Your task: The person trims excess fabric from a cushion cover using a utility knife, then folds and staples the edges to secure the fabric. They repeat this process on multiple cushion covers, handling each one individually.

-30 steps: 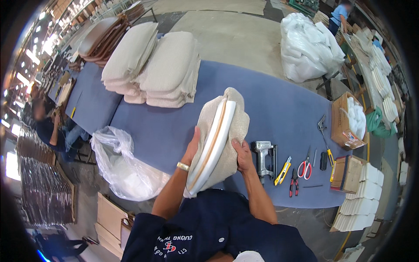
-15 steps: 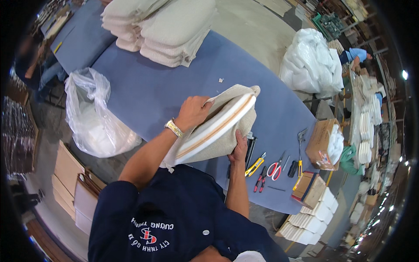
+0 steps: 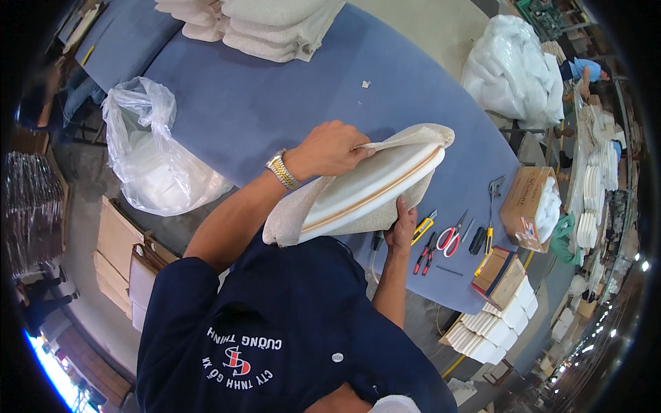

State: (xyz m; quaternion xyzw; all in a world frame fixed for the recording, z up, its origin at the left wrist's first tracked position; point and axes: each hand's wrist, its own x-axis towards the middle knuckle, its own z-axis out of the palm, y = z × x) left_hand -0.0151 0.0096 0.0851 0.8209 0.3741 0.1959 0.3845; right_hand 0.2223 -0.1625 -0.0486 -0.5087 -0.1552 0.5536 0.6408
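Observation:
A padded seat panel (image 3: 406,164), white foam with a thin wood-coloured layer along its edge, sits tilted inside a beige fabric cover (image 3: 288,219). The cover's long side gapes, so the panel's curved edge shows. My left hand (image 3: 332,149), with a watch on the wrist, pinches the cover's upper edge near the middle. Against the cover's underside, at the right, my right hand (image 3: 402,224) grips the covered panel, its thumb on the near side and its other fingers mostly hidden. Both hands hold the panel above the near edge of the blue-grey table.
The table (image 3: 289,103) carries a stack of beige covers (image 3: 275,31). At its right lie a yellow cutter (image 3: 423,228), red-handled scissors (image 3: 450,239), pliers (image 3: 425,253) and a cardboard box (image 3: 525,206). A clear plastic bag (image 3: 162,172) of white stuffing hangs at the left.
The panel and cover have shifted right in the view with both hands. My left hand has moved along with the cover's edge, and the cover's left end is now rounder around the panel.

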